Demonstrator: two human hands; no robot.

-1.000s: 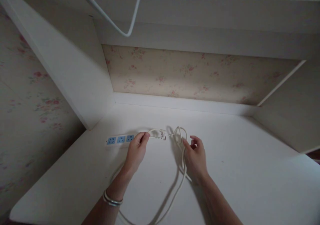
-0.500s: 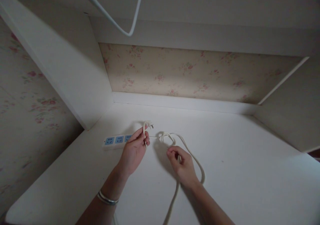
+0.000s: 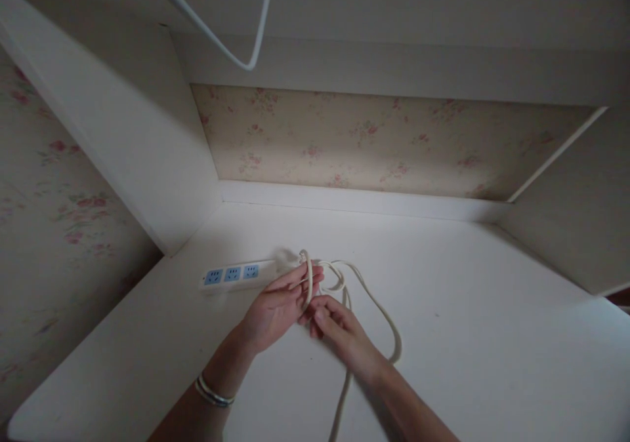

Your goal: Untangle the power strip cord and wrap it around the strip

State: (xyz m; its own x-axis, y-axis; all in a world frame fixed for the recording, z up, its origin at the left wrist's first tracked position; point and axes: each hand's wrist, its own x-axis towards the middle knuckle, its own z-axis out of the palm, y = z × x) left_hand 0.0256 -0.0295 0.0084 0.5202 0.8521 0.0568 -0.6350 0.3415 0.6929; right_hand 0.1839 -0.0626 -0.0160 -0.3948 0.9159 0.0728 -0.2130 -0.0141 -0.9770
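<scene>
Cream cord (image 3: 310, 281) arcs across the fingers of the left hand (image 3: 278, 309), palm turned up; cannot tell whether this grip clamps it. Right hand (image 3: 342, 337): thumb and fingertips pinch the cord at the arc's lower end, beside the left palm. More cord lies looped on the white tabletop (image 3: 457, 363), beyond and right of the right hand. White power strip (image 3: 266, 275), three blue socket panels, rests near the left hand. Silver bracelet (image 3: 212, 393) circles the left wrist. Floral wallpaper (image 3: 335, 143) behind.
</scene>
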